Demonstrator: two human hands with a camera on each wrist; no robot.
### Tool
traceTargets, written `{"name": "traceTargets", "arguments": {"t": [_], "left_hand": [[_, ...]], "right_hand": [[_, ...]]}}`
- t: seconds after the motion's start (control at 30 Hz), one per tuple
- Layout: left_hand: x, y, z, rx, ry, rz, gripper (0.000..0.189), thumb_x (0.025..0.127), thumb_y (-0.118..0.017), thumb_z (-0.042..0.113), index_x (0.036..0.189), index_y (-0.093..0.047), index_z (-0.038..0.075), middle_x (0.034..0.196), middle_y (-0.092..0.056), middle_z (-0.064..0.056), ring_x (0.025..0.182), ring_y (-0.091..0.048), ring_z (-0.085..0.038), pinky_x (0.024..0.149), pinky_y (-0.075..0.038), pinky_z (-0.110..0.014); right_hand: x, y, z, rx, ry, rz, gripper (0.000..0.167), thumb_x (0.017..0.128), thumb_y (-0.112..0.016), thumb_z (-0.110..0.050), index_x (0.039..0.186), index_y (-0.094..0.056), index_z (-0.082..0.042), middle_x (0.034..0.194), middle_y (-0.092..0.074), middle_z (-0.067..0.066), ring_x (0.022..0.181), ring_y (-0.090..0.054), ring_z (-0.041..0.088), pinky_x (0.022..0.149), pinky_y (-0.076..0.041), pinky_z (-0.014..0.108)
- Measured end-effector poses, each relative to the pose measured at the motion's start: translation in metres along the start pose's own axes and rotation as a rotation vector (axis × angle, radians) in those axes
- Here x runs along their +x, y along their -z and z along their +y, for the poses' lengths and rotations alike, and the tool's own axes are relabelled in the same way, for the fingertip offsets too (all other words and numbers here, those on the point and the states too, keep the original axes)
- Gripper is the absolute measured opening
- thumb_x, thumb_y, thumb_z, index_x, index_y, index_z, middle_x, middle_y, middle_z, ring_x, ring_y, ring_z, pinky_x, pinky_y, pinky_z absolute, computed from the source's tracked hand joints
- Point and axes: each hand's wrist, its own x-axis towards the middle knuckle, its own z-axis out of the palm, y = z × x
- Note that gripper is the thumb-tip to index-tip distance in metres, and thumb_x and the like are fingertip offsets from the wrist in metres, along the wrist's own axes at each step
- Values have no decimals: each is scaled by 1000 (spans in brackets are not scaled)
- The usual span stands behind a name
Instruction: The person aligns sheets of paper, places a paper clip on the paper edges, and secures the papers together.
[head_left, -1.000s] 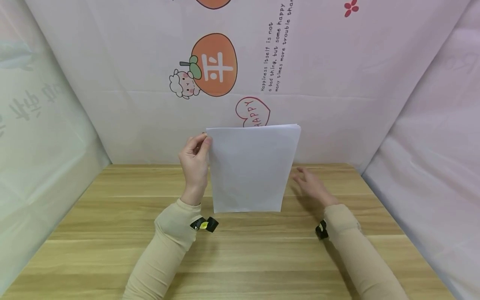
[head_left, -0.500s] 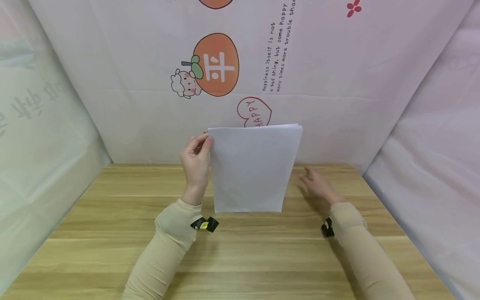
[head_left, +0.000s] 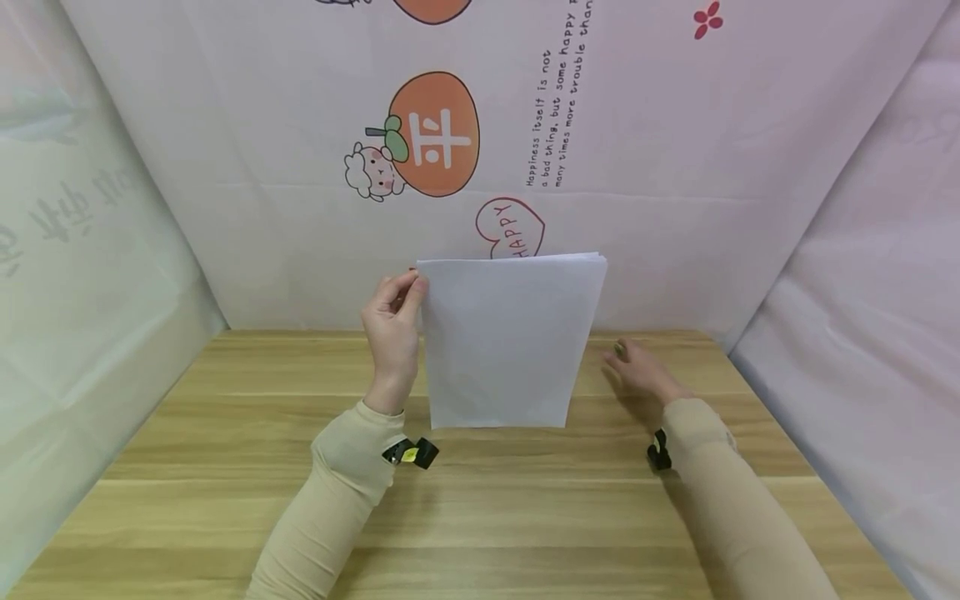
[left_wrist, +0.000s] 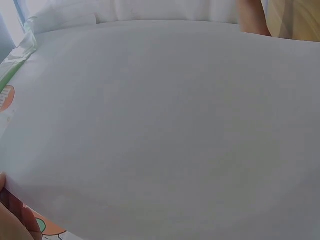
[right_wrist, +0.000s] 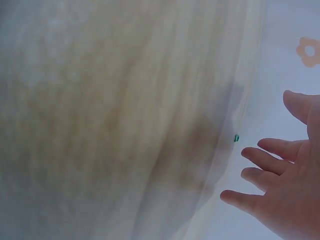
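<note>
Paper (head_left: 510, 342) upright | L hand (head_left: 392, 333) pinches upper-L corner | R hand (head_left: 637, 367) relaxed, apart from R edge, tbl (head_left: 495, 517) showing btwn

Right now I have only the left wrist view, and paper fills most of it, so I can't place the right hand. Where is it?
Observer: In the head view, the right hand is to the right of the white paper, apart from it.
Operator: How does its thumb lie?
Observer: In the right wrist view, the thumb stands apart from the fingers.
Operator: And just above the paper's top edge?
Observer: A red heart outline reading HAPPY, partly hidden behind the paper.
</note>
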Motion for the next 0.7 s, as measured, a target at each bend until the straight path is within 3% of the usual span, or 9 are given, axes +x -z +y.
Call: {"name": "traceTargets", "arguments": {"t": [0.33, 0.57, 0.7], "left_hand": [[-1, 0, 1, 10, 7, 0, 21, 88, -64, 2, 101, -65, -15, 77, -55, 6, 74, -54, -5, 70, -44, -16], [6, 3, -25, 2, -15, 9, 20, 87, -66, 5, 101, -68, -10, 79, -56, 7, 75, -54, -6, 69, -44, -16], [6, 3, -27, 2, -39, 15, 22, 87, -68, 10, 99, -69, -9, 79, -57, 7, 75, -55, -7, 70, -45, -17]], "right_hand": [[6, 1, 10, 20, -49, -53, 69, 102, -36, -39, 141, -22, 17, 139, -32, 40, 127, -32, 54, 105, -28, 61], [12, 2, 12, -4, -58, -50, 62, 102, -38, -32, 137, -27, 19, 135, -37, 41, 124, -36, 55, 102, -33, 62], [16, 1, 14, -17, -51, -28, 58, 102, -41, -28, 133, -34, 20, 128, -44, 40, 119, -42, 54, 98, -37, 60]]}}
